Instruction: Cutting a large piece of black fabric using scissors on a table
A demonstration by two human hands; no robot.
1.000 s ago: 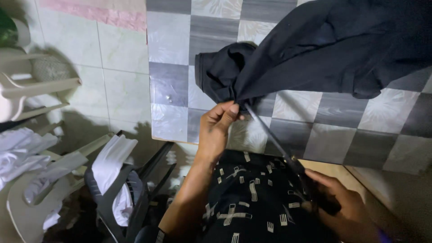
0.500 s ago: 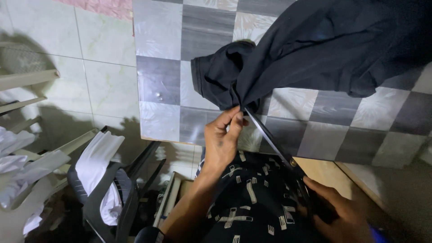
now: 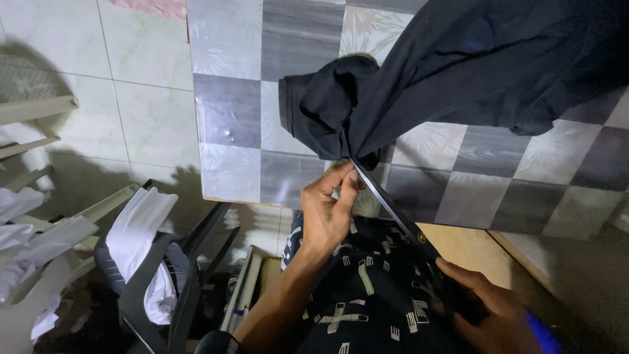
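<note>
A dark navy garment (image 3: 472,72) lies spread over a grey-and-white checkered table (image 3: 229,98), one bunched part hanging near the table's front edge. My left hand (image 3: 331,210) pinches the cloth at the point where it gathers. My right hand (image 3: 488,308) grips the dark handles of a long pair of scissors (image 3: 386,200). The blades run up and left to the pinched fold, right beside my left fingertips. Below my arms lies black cloth with a white pattern (image 3: 367,301).
A dark chair (image 3: 177,275) with white cloth (image 3: 137,229) draped on it stands at the lower left. Pale plastic chairs with more white cloth (image 3: 26,229) sit at the far left. The floor is pale tile. A wooden edge (image 3: 472,246) shows under the table.
The view has shifted left and down a little. Both hands keep their hold, and the scissor tip stays at the pinched fold of the garment.
</note>
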